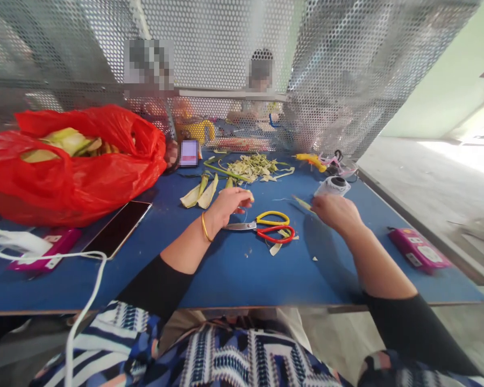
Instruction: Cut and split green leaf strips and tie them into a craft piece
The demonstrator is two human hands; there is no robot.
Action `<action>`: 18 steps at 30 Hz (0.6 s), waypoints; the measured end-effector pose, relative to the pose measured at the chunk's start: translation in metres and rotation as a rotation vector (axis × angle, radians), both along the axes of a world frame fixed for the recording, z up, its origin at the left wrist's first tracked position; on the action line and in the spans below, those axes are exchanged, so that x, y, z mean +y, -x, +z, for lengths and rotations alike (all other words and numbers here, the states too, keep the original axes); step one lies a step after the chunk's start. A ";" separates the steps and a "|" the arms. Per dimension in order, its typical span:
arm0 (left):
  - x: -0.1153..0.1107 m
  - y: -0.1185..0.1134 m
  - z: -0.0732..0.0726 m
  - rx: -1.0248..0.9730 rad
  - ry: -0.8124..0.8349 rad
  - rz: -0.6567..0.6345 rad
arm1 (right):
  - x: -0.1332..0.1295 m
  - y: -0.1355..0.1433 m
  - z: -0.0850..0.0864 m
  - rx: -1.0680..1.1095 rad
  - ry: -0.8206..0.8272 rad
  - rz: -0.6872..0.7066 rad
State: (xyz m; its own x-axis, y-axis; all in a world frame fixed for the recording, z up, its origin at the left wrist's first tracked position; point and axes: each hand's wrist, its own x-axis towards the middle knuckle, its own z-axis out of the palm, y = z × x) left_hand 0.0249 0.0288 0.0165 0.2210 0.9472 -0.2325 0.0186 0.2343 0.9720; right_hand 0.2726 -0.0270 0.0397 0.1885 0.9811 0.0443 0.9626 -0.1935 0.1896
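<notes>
One greenish strip [302,203], pointing to ten o'clock, is pinched by the right hand [334,212]. Left hand [230,203]: fingers curled, whether clamped on anything I cannot tell.

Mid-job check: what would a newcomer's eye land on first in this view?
Probably the bulging red plastic bag on the left of the blue table, open at the top with pale green pieces showing inside. Next, the scissors with one yellow and one red handle, lying between the two hands. Beyond them, a heap of pale shreds sits near the perforated screen.
</notes>
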 end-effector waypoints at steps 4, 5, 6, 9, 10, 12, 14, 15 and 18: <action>-0.010 -0.011 -0.012 0.459 -0.395 -0.301 | -0.033 -0.011 -0.025 0.307 -0.035 0.131; -0.013 -0.014 -0.015 0.557 -0.481 -0.379 | -0.038 -0.007 -0.032 0.429 -0.016 0.207; -0.016 -0.017 -0.017 0.644 -0.550 -0.446 | -0.040 -0.003 -0.038 0.524 -0.004 0.270; -0.025 -0.025 -0.020 0.829 -0.680 -0.550 | -0.041 0.010 -0.049 0.658 -0.012 0.306; -0.028 -0.027 -0.021 0.875 -0.715 -0.553 | -0.040 0.013 -0.052 0.683 -0.020 0.291; -0.032 -0.030 -0.022 0.961 -0.759 -0.533 | -0.037 0.015 -0.054 0.739 -0.034 0.273; -0.035 -0.034 -0.022 1.030 -0.770 -0.481 | -0.034 0.017 -0.056 0.812 -0.031 0.262; -0.036 -0.035 -0.023 1.059 -0.761 -0.446 | -0.034 0.018 -0.057 0.859 -0.018 0.251; -0.036 -0.039 -0.023 1.112 -0.723 -0.367 | -0.032 0.026 -0.059 1.005 0.023 0.218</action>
